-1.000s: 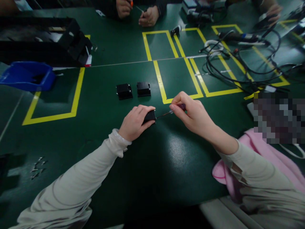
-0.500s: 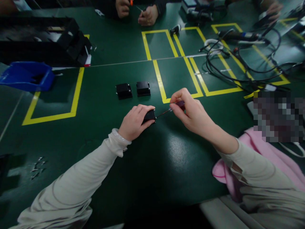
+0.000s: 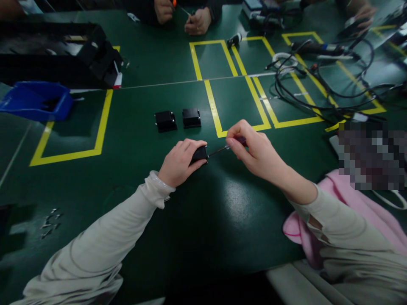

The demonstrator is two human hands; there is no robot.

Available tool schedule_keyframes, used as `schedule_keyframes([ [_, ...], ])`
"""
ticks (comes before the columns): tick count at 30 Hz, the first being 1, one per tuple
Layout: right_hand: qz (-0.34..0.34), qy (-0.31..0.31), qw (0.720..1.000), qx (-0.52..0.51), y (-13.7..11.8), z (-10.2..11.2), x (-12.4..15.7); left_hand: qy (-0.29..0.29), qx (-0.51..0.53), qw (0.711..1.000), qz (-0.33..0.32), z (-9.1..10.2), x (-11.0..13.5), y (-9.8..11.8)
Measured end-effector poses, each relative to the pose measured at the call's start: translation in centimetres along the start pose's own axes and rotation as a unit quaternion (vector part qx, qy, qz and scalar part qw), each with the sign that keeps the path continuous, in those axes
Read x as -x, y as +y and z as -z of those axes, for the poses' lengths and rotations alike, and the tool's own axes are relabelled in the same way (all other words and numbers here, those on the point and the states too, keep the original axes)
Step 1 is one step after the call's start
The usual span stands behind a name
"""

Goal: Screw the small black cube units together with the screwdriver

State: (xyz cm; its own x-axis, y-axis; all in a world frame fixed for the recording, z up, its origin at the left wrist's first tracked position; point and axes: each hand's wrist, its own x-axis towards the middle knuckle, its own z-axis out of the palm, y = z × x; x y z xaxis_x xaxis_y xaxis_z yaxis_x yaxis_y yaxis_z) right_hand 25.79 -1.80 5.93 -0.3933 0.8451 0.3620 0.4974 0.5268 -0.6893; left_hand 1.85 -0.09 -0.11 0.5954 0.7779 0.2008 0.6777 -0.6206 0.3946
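Note:
My left hand (image 3: 182, 163) is closed around a small black box (image 3: 199, 155) and holds it on the green table. Small screws show at the box's right end. My right hand (image 3: 251, 146) grips a screwdriver (image 3: 219, 150) by its dark handle, the shaft pointing left with its tip at that end of the box. Most of the handle is hidden by my fingers. Just beyond my left hand stand two similar black boxes, one on the left (image 3: 165, 121) and one on the right (image 3: 191, 117), with small shiny screws at their ends.
Several loose screws (image 3: 49, 222) lie at lower left. A blue bin (image 3: 38, 101) and a long black rack (image 3: 57, 51) stand at far left. Tangled black cables (image 3: 330, 91) spread at right, above a pink cloth (image 3: 356, 212). Across the table, a co-worker's hands (image 3: 197, 21) hold an orange-handled screwdriver.
The fingers of my right hand have turned slightly on the screwdriver handle. My left hand and the box it holds stay in place.

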Motion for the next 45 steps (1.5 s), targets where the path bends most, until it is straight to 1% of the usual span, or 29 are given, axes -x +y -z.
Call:
schedule_keyframes([
  [6, -0.012, 0.015, 0.999, 0.033, 0.11, 0.10, -0.09, -0.002, -0.004, 1.000, 0.000, -0.03, -0.01, -0.02],
  [8, -0.017, 0.011, 0.999, 0.041, 0.18, 0.15, -0.10, -0.002, -0.004, 1.000, -0.002, -0.05, -0.01, -0.02],
  [12, -0.010, -0.005, 1.000, 0.019, 0.20, 0.17, -0.09, -0.002, -0.004, 1.000, 0.001, -0.08, 0.03, -0.02],
  [19, -0.016, 0.001, 0.999, 0.041, 0.10, 0.24, -0.10, 0.001, -0.005, 1.000, -0.003, -0.10, 0.05, -0.06],
  [22, -0.011, -0.009, 1.000, 0.025, 0.08, 0.31, -0.14, 0.001, -0.004, 1.000, -0.002, -0.08, 0.04, -0.07],
  [25, -0.014, -0.004, 1.000, 0.014, 0.06, 0.31, -0.17, -0.002, -0.001, 1.000, 0.001, -0.07, 0.05, -0.05],
  [28, -0.013, 0.002, 1.000, 0.028, 0.04, 0.30, -0.12, 0.000, -0.002, 1.000, -0.002, -0.09, 0.05, -0.03],
  [32, -0.018, -0.013, 0.998, 0.052, 0.04, 0.31, -0.03, 0.002, -0.006, 1.000, -0.006, -0.12, 0.01, -0.07],
  [38, 0.003, -0.003, 0.999, 0.047, 0.01, 0.25, 0.02, 0.007, -0.007, 1.000, -0.009, -0.19, -0.02, -0.16],
  [45, 0.007, 0.000, 0.999, 0.050, 0.25, 0.19, 0.02, 0.011, -0.010, 1.000, -0.014, -0.27, 0.01, -0.23],
])
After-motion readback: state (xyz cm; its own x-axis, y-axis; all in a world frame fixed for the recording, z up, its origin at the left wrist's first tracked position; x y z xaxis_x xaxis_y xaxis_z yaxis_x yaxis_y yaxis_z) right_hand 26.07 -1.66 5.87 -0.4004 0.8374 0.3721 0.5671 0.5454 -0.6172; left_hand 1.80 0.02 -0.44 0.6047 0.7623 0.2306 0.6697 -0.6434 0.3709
